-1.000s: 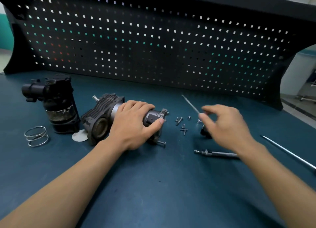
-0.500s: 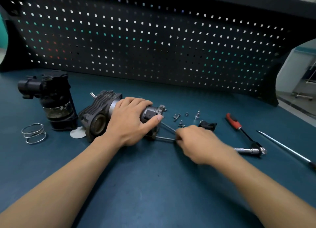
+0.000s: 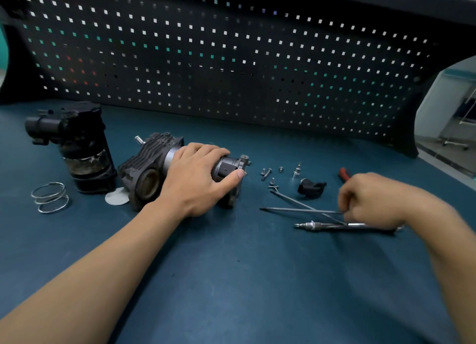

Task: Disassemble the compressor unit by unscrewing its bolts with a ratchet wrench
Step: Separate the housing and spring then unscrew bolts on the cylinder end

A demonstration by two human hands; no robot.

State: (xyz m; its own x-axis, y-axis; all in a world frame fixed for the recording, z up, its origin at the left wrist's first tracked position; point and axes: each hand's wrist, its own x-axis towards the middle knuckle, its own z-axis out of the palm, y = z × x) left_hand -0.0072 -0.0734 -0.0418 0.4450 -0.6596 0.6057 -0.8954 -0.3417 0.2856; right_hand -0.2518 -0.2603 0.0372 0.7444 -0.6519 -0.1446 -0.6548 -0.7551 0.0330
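Note:
The grey compressor unit (image 3: pixel 148 168) lies on its side on the blue bench. My left hand (image 3: pixel 198 178) grips its cylinder from above, thumb at the end cap (image 3: pixel 240 163). To the right, my right hand (image 3: pixel 368 199) pinches the end of a long thin bolt (image 3: pixel 298 209), which points left just above the bench. A second long bolt (image 3: pixel 291 200) lies crossed under it. The ratchet wrench (image 3: pixel 334 225) lies flat on the bench just below my right hand, partly hidden by it.
Loose screws (image 3: pixel 266 174), a small socket (image 3: pixel 297 172) and a black part (image 3: pixel 311 189) lie right of the compressor. A red-handled tool (image 3: pixel 343 174) shows behind my right hand. A black motor (image 3: pixel 77 150), a spring (image 3: pixel 50 196) and a white disc (image 3: pixel 116 197) sit left. The pegboard (image 3: pixel 231 60) stands behind.
My right hand reached to the compressor's end, took hold of a long bolt and drew it out to the right. My left hand has stayed on the compressor.

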